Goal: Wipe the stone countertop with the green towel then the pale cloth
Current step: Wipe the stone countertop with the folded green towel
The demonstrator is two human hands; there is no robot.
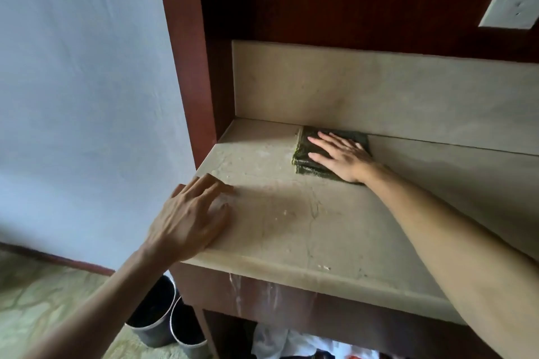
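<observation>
Your hands are both flat on the stone tabletop, towel at the back.

Nearest you, your left hand (189, 213) rests spread out and holding nothing near the tabletop's (306, 230) front left corner. Further back, your right hand (342, 154) presses flat, fingers splayed, on the folded green towel (303, 151), which sits right against the stone backsplash (379, 90). A white wall socket (513, 3) sits up top right.
</observation>
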